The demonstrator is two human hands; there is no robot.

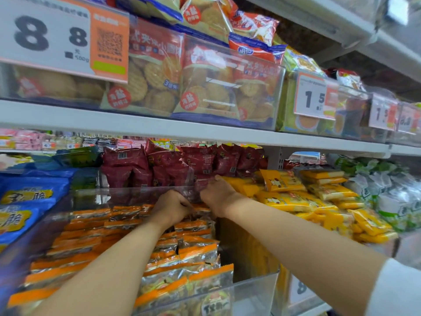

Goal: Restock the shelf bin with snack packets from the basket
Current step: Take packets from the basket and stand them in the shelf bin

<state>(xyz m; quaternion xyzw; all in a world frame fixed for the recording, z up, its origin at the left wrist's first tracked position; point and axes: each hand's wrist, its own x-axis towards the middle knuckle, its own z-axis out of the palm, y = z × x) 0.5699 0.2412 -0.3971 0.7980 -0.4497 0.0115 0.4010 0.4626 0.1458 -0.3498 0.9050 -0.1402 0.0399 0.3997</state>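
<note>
**Both hands working at the back of the clear bin**

The left hand (173, 206) is reaching knuckles-up with its fingers curled tight, though what they are closing on is hidden beneath it. Just to its right, the right hand (218, 197) is curling its fingers over a glossy maroon packet (204, 187) at the bin's rear wall. Under both forearms, the rigid transparent bin (250, 290) is holding crinkly, flat orange-edged packets (198, 252) in loose layers. Beyond the fingertips, puffy maroon bags (198, 160) are standing in a row. Right of the right hand, slim yellow packets (284, 199) are lying heaped; far left of the left hand, shiny blue bags (27, 195) are slumping.
</note>
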